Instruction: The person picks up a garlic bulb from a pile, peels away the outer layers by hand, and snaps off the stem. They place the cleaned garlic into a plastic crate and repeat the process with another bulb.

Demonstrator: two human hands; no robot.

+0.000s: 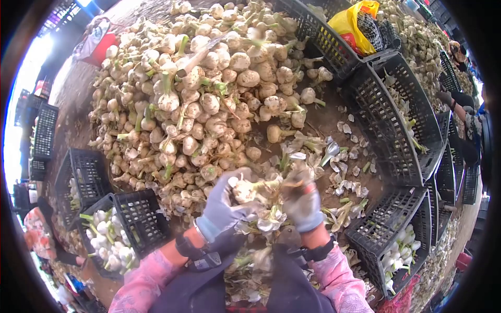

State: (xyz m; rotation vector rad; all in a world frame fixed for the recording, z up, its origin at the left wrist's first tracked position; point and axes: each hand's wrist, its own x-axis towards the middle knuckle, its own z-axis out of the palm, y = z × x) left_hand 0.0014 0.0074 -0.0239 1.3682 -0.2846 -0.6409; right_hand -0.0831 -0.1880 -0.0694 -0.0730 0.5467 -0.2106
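Observation:
In the middle, my left hand (223,208), in a pale grey-blue glove, is closed around a garlic bulb (243,191). The bulb's stem points right, toward my other hand. My right hand (303,207), also gloved, is smeared by motion. Its fingers are curled round something with a reddish part that I cannot make out. Just beyond both hands rises a large heap of untrimmed garlic bulbs (209,104) with soil on their skins. Peeled skins and cut stems (269,219) lie below the hands and between my knees.
Black plastic crates (383,122) line the right side. A lower right crate (365,229) and a left crate (143,221) hold cleaner white garlic. A yellow bag (355,21) sits at the top right, a red container (102,49) at the top left. Other people are at both edges.

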